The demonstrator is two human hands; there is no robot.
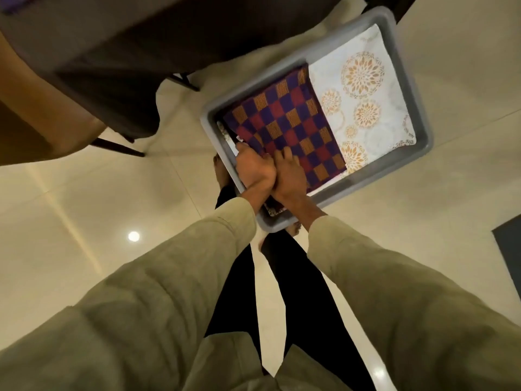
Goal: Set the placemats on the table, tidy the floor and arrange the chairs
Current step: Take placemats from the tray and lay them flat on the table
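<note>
At the near edge of the checked placemat (284,119), both hands sit side by side, touching each other. Left hand (253,169): fingers curled down over the mat's near-left corner, gripping its edge; fingertips are hidden under the fold, so exact pinch unclear. Right hand (287,176): fingers lie roughly straight and close together, flat on top of the mat, pressing it.

Checked mat is purple, red and gold, lying tilted in a grey plastic bin (417,88) on the floor. It covers the left part of a white mat with gold flower medallions (363,94), which lies flat on the bin's bottom. More patterned edges peek out under the checked mat at the bin's near-left side; can't tell how many.

Both arms in olive-green sleeves (174,277) reach down from the bottom of the view. Dark trouser legs and bare feet stand just beside the bin's near corner.

Cream tiled floor (84,207), glossy, one lamp reflection. Dark chair (118,80) with thin black legs at upper left, close to the bin.
</note>
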